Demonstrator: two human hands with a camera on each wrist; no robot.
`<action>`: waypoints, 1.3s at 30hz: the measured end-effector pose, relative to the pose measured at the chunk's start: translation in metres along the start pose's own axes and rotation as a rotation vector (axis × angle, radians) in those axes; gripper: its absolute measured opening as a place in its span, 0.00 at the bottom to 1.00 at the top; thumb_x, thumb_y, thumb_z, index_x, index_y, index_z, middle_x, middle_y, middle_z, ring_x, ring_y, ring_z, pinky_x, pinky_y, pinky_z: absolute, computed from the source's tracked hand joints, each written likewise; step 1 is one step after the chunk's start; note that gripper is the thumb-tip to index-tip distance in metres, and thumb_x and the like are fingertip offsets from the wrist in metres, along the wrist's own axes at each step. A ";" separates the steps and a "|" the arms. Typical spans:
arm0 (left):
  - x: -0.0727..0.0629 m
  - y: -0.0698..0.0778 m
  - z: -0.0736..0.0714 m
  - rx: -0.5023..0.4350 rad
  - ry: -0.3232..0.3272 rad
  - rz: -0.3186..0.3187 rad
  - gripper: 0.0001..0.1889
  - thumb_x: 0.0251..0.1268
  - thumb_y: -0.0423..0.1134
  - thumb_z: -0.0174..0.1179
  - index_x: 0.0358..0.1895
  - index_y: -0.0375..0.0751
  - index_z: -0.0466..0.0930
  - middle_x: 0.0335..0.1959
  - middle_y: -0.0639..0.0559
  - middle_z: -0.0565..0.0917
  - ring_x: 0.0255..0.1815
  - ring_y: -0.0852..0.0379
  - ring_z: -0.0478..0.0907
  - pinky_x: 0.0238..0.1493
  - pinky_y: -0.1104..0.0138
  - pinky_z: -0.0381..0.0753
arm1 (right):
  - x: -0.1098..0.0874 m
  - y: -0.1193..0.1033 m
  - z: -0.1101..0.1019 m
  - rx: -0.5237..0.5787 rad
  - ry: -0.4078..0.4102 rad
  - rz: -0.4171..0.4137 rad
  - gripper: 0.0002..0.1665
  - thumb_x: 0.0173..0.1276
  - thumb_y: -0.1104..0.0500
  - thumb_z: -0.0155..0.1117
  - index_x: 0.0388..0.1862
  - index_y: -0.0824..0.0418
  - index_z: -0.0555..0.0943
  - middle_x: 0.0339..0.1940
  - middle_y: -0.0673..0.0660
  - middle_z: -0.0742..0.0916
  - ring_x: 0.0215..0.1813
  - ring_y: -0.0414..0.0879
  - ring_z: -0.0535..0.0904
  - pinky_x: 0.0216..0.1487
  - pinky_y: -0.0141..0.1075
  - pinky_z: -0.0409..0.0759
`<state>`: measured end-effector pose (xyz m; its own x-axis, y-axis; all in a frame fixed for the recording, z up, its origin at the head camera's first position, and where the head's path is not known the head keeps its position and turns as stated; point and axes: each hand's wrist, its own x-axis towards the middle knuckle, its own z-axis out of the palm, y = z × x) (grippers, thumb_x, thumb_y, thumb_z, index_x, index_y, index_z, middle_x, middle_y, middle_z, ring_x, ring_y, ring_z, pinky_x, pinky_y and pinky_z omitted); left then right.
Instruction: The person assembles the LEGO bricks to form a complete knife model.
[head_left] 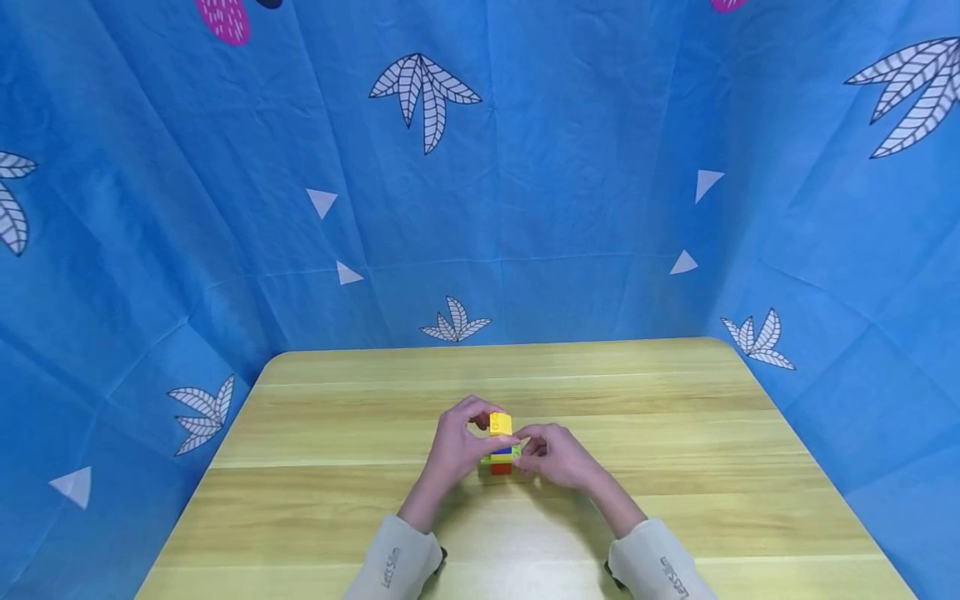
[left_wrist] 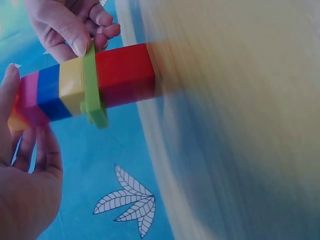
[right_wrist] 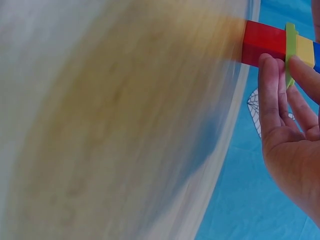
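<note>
A tower of toy building blocks stands upright near the table's middle. Its red block (left_wrist: 125, 75) is lowest, and a thin green brick (left_wrist: 91, 80) lies crosswise above it, sticking out on both sides. Higher up come a yellow block (left_wrist: 70, 82), a blue block (left_wrist: 52, 92) and a pink block (left_wrist: 30, 92), with a yellow top block (head_left: 500, 424) over them. My left hand (head_left: 459, 437) grips the upper blocks between thumb and fingers, partly covering them. On the other side my right hand (head_left: 558, 456) pinches the green brick's end, its fingertips beside the red block.
The tower and both hands are over a light wooden table (head_left: 337, 417) with rounded far corners. A blue patterned cloth (head_left: 525, 167) hangs behind it and along both sides. Grey sleeves (head_left: 397, 558) cover both forearms.
</note>
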<state>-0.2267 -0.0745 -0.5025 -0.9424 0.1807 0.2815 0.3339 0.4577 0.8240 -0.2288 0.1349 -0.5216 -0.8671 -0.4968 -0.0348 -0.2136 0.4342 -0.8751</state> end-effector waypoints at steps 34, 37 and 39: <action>0.003 0.011 -0.005 0.018 -0.051 -0.074 0.16 0.52 0.49 0.81 0.41 0.52 0.87 0.37 0.60 0.83 0.40 0.59 0.77 0.41 0.69 0.81 | 0.003 0.001 0.000 -0.023 0.008 0.015 0.18 0.70 0.61 0.71 0.57 0.63 0.84 0.31 0.53 0.88 0.33 0.48 0.85 0.35 0.36 0.86; 0.003 0.011 -0.005 0.026 -0.058 -0.078 0.17 0.52 0.49 0.81 0.42 0.51 0.87 0.37 0.60 0.83 0.40 0.59 0.77 0.41 0.69 0.81 | 0.003 0.001 0.000 -0.025 0.009 0.022 0.19 0.70 0.61 0.72 0.58 0.64 0.84 0.32 0.53 0.88 0.33 0.47 0.85 0.35 0.36 0.86; 0.003 0.011 -0.006 0.033 -0.062 -0.075 0.17 0.53 0.50 0.81 0.43 0.51 0.87 0.38 0.60 0.84 0.40 0.59 0.77 0.41 0.69 0.82 | 0.003 0.001 0.000 -0.018 0.006 0.019 0.19 0.70 0.61 0.72 0.57 0.65 0.84 0.31 0.54 0.88 0.33 0.48 0.85 0.35 0.37 0.87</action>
<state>-0.2256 -0.0743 -0.4903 -0.9621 0.1980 0.1874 0.2635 0.5004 0.8247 -0.2319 0.1333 -0.5227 -0.8737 -0.4840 -0.0490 -0.2046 0.4569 -0.8657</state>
